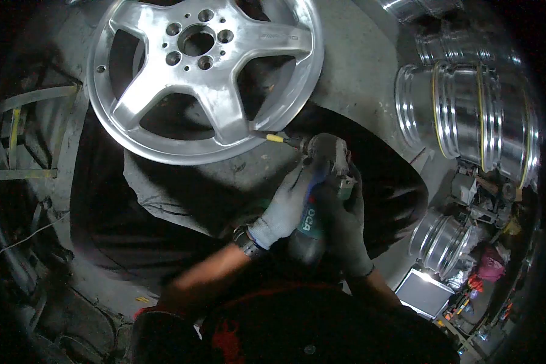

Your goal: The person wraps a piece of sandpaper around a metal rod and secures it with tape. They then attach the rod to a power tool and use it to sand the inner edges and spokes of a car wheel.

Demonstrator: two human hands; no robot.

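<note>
Both my hands wear grey gloves and hold one power grinder [310,221], its dark green body marked DCA. My left hand [283,204] wraps the left side of the body near the head. On the right side, my right hand [347,225] closes around it, its fingers partly in shadow. From the grinder's head a narrow arm with a yellow section [274,138] points left, its tip right at the rim by the end of a spoke. The silver alloy wheel [215,115], five-spoked and brushed bright, lies face up before me.
Several polished wheel rims [461,109] stand in a row at the right, with a smaller rim [438,241] below them. A bright flat panel [424,293] lies near scattered tools at lower right. A metal frame [33,133] stands at the left. My legs flank the wheel.
</note>
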